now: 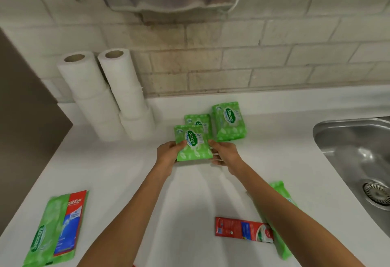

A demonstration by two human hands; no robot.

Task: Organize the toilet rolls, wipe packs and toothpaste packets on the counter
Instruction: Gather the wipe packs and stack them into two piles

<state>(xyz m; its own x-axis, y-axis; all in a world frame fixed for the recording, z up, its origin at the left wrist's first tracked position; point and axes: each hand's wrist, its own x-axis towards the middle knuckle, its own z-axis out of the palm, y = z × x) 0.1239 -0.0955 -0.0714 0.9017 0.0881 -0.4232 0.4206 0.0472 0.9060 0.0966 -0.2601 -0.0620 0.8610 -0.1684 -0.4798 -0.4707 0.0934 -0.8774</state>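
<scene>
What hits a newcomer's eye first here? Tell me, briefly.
The bright green wipe pack at the centre, held between the left hand and the right hand. Then two tall stacks of toilet rolls at back left, and the steel sink at right.

The sink (pixel 348 122) is brushed stainless metal with a dull sheen, and the counter (pixel 118 161) around it is smooth white and faintly glossy. Behind the sink, the wall tiles (pixel 274 61) look matt, rough and stained. Far left of the sink, the toilet rolls (pixel 88 89) are soft matt white paper on brown cardboard cores. Nearer the sink, the wipe packs (pixel 229 121) are glossy green plastic film, as is the raised wipe pack (pixel 193 143). The toothpaste packet (pixel 242 229) is shiny red printed packaging.
</scene>
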